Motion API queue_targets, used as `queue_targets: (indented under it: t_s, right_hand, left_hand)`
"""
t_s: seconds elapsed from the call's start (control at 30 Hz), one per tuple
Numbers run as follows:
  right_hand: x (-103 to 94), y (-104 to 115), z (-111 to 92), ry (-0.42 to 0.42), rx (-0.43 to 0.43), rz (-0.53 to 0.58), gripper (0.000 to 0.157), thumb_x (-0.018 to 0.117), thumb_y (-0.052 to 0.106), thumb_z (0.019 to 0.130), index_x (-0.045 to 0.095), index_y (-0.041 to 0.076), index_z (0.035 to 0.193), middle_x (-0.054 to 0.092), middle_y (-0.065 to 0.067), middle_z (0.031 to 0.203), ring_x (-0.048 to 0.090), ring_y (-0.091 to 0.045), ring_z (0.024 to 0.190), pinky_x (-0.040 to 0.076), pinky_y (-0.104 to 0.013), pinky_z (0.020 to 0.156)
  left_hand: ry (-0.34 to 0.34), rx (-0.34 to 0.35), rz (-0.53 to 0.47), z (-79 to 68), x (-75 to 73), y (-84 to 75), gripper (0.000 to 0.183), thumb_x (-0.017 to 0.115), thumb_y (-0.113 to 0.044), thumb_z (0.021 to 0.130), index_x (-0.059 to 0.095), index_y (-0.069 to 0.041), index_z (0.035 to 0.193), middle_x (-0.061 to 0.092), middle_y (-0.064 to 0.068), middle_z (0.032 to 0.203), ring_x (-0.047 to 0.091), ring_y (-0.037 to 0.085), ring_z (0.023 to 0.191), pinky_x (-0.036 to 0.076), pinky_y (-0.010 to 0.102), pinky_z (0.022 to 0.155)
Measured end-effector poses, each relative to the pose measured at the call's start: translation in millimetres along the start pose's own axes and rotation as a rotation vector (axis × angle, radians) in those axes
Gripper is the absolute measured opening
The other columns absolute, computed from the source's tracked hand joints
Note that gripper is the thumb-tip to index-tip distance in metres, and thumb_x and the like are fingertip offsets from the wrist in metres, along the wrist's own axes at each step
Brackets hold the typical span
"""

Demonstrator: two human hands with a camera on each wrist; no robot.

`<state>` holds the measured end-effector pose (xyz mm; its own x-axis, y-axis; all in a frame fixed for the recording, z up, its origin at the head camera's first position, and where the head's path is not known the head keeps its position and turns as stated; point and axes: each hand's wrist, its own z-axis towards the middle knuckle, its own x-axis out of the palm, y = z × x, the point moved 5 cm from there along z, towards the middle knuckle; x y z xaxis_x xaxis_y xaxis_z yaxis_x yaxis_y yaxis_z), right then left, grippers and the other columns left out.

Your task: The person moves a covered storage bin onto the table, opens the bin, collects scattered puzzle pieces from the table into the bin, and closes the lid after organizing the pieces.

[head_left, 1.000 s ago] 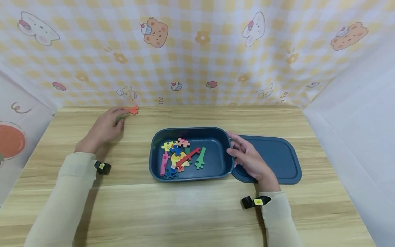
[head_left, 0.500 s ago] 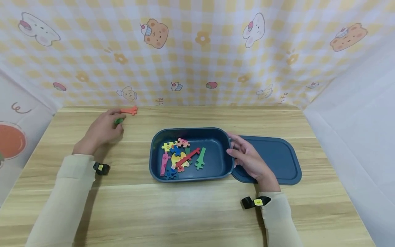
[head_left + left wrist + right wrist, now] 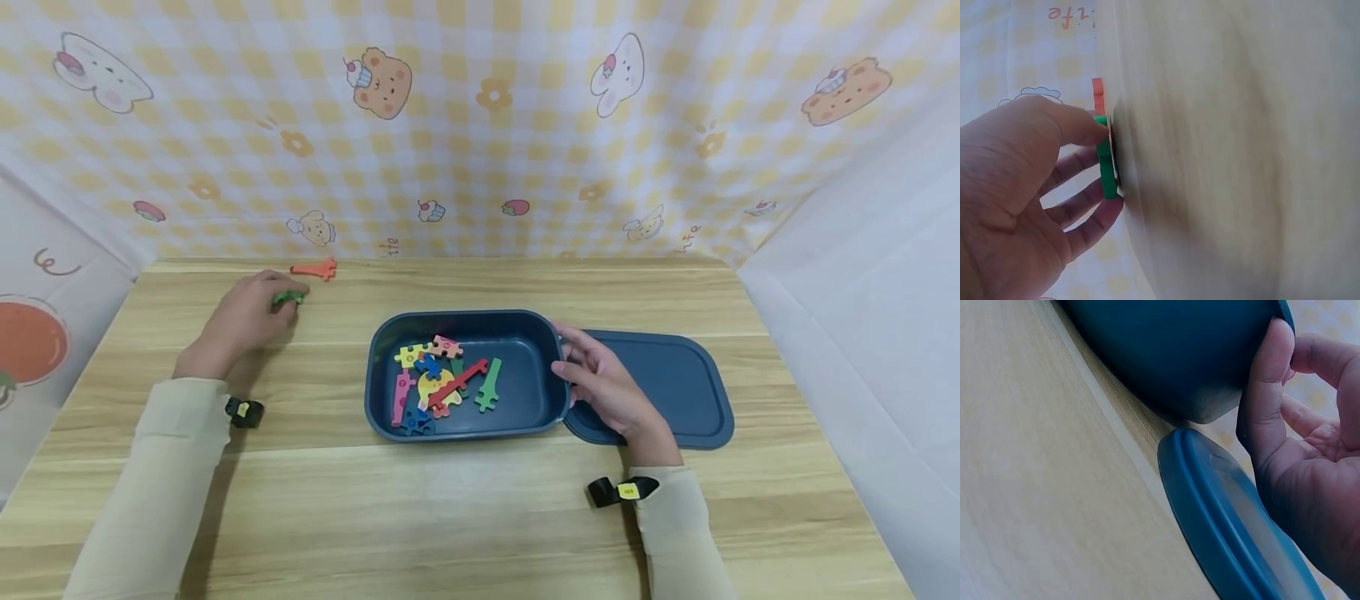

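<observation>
My left hand point(image 3: 243, 321) is at the back left of the table, pinching a green puzzle piece point(image 3: 288, 297) between thumb and fingers. In the left wrist view, this green piece point(image 3: 1106, 159) is edge-on, close to the wood. Just beyond the fingers lies an orange-red puzzle piece point(image 3: 315, 269). My right hand point(image 3: 611, 387) grips the right end of a dark blue box point(image 3: 525, 387), its thumb at the rim. Inside the box lie a red puzzle piece point(image 3: 457, 383), a green one point(image 3: 489, 385), a pink one point(image 3: 401, 396) and several others, mostly at the left.
A dark blue lid point(image 3: 678, 387) lies flat to the right of the box, partly under my right hand. The wooden table point(image 3: 450, 517) ends at the back against a checked curtain point(image 3: 465, 167). White cloth point(image 3: 885, 333) hangs at the right side.
My left hand has drawn back from the orange-red piece, which stays on the table. The green piece shows more plainly in its fingers. My right hand and the box keep their place.
</observation>
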<state>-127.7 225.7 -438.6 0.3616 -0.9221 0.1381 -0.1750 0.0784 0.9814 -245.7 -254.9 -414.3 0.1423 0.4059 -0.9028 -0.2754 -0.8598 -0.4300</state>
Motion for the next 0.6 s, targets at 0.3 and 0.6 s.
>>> queue_targets:
  t_s: [0.3,0.6]
  right_hand:
    - [0.0,-0.4,-0.1,-0.004,0.002,0.001,0.066,0.057,0.009,0.108,0.027,0.010,0.167,0.063,0.001,0.110,0.067,-0.007,0.073,0.060,-0.022,0.061]
    - [-0.3,0.2,0.4,-0.009,0.005,0.006,0.066,0.057,0.009,0.108,0.027,0.010,0.167,0.063,0.000,0.109,0.067,-0.008,0.071,0.060,-0.022,0.061]
  left_hand:
    - [-0.023,-0.035,0.022,-3.5,-3.1,-3.0,0.030,0.060,-0.013,0.102,0.076,-0.007,0.126,0.060,0.025,0.145,0.059,0.034,0.097,0.040,0.040,0.078]
    - [-0.031,-0.050,-0.047,-5.8,-4.7,-2.8,0.032,0.063,-0.011,0.103,0.071,-0.004,0.134,0.061,0.028,0.147,0.061,0.051,0.129,0.046,0.069,0.108]
